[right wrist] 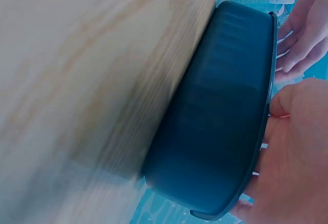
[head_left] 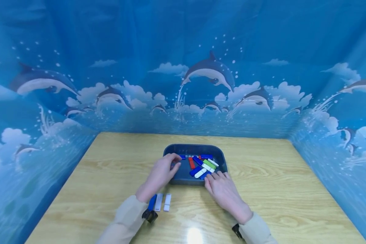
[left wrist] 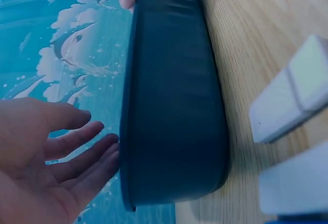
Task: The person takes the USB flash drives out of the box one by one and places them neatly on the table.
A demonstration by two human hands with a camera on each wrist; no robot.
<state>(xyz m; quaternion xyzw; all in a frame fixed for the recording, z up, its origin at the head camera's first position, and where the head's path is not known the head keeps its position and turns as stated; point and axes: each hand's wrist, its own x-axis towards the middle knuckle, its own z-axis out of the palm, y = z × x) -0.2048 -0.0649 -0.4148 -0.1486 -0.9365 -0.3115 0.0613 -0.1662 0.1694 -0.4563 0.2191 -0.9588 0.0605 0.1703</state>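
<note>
A dark blue plastic bin (head_left: 183, 182) holds several USB flash drives (head_left: 209, 164) in blue, white, green and red, lying loosely and mostly toward its right side. My left hand (head_left: 165, 168) reaches over the bin's left end, fingers loosely bent with a gap to the thumb. Nothing shows in that hand (left wrist: 56, 167) in the left wrist view. At the front right rim is my right hand (head_left: 222, 189), its fingers dipping into the bin beside a blue drive. In the right wrist view the rim hides the fingertips of this hand (right wrist: 300, 152), so whether they pinch anything is unclear.
Two white flash drives (head_left: 167, 202) and a blue one (head_left: 151, 203) lie on the wooden table (head_left: 277, 189) in front of the bin, near my left wrist. A blue curtain (head_left: 158, 44) printed with dolphins borders the table at the back and sides.
</note>
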